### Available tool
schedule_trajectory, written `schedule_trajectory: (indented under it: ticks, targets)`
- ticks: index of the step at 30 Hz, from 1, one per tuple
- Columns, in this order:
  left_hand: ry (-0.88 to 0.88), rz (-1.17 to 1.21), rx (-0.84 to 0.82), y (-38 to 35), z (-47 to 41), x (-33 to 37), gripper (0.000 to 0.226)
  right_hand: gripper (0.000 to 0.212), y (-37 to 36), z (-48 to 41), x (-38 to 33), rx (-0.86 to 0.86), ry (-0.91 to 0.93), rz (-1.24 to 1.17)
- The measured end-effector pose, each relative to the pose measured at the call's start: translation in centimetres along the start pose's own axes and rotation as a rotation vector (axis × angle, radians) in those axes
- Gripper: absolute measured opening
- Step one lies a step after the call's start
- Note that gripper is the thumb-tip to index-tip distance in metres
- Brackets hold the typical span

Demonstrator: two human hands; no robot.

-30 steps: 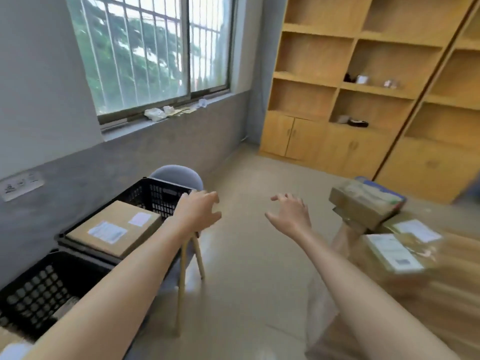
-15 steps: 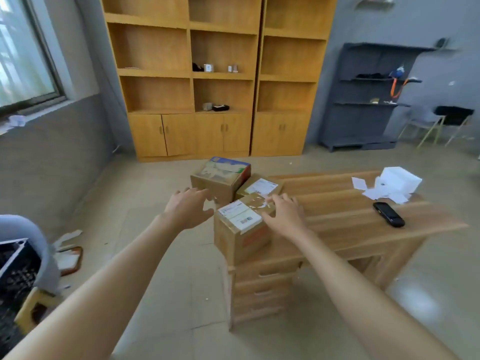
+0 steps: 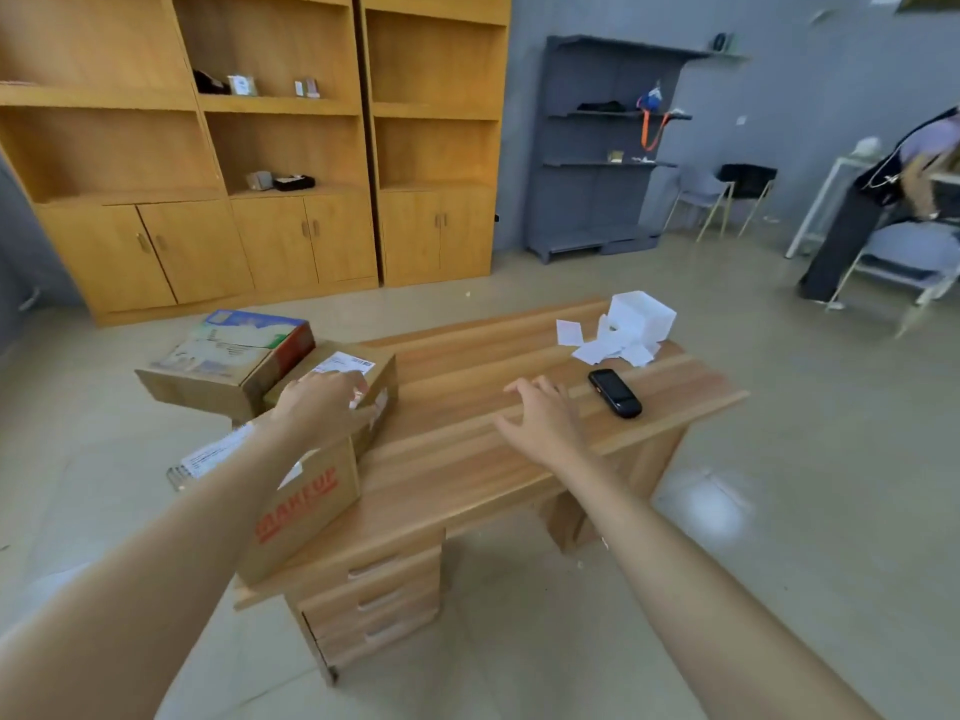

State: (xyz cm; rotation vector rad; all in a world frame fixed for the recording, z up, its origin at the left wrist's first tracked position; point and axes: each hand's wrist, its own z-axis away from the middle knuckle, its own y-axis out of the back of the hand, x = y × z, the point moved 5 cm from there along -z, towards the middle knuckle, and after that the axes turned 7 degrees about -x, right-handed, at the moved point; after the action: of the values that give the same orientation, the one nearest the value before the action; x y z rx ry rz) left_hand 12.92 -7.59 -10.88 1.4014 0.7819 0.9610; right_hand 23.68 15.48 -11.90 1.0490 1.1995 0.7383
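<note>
Resting on the middle cardboard box point(image 3: 382, 379), the left hand point(image 3: 317, 407) covers part of the white shipping label point(image 3: 347, 363) on the box top. Its fingers point(image 3: 353, 380) seem to lie fairly straight across the top rather than gripping it, though the back of the hand hides their tips. This box sits at the left end of the wooden worktop point(image 3: 467, 449), wedged between two others. A printed carton point(image 3: 228, 350) touches it on the far left and juts past the worktop edge. A brown box with red lettering point(image 3: 306, 504) stands just in front of it, partly under the left forearm.

The right hand point(image 3: 545, 426) is over the bare middle of the worktop, palm down, with its fingers point(image 3: 540, 388) spread wide and holding nothing. A black handheld device point(image 3: 614, 393) lies just beyond it to the right, apart from the fingertips. Farther back, an open white box point(image 3: 642, 315) sits among loose paper slips point(image 3: 608, 351).

Behind the worktop, wooden cabinets point(image 3: 260, 148) and a grey shelf unit point(image 3: 597, 148) line the walls. At the far right, another person point(image 3: 883, 200) bends over a chair point(image 3: 904, 252).
</note>
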Motion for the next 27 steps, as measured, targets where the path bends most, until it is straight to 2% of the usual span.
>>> schedule_trajectory:
  ticks: [12, 20, 27]
  targets:
    - [0.129, 0.027, -0.032, -3.6, -11.3, -4.1, 0.037, 0.043, -4.6, -12.2, 3.2, -0.128, 0.054, -0.009]
    - [0.244, 0.112, -0.046, -4.7, -18.4, -10.0, 0.038, 0.044, -6.9, -24.0, -1.9, -0.211, 0.22, 0.049]
    - [0.37, 0.106, -0.112, -6.4, -21.6, -12.1, 0.043, 0.046, -9.2, -30.4, -3.7, -0.291, 0.251, -0.032]
